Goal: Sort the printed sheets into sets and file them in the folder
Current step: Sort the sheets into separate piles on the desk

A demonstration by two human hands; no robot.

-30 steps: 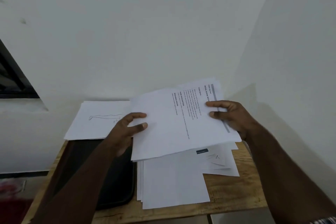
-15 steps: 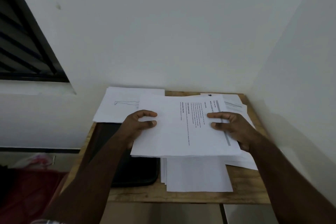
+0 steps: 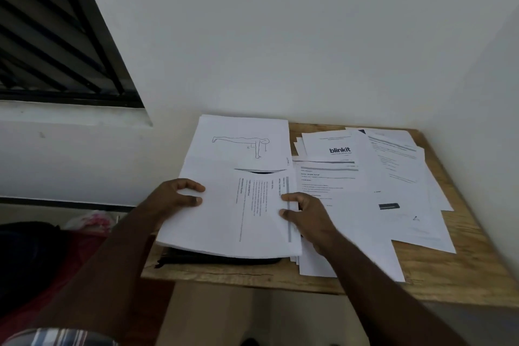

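Note:
I hold a small set of printed text sheets (image 3: 238,216) by both side edges. My left hand (image 3: 179,196) grips the left edge, thumb on top. My right hand (image 3: 306,211) pinches the right edge. The set hovers low over a black folder (image 3: 222,260), whose front edge shows beneath it. Behind lies a sheet with a line drawing of a stretched-out figure (image 3: 241,143). To the right, several loose printed sheets (image 3: 365,191) are spread out, one with a "blinkit" logo (image 3: 339,150).
A small wooden table (image 3: 438,272) stands in a corner between two white walls. A dark louvred window (image 3: 50,36) is at the upper left. Red and dark items (image 3: 42,250) lie on the floor to the left.
Both hands have carried the set leftward and lower, from above the loose pile to above the black folder. The camera has swung, so the spread sheets on the right now show.

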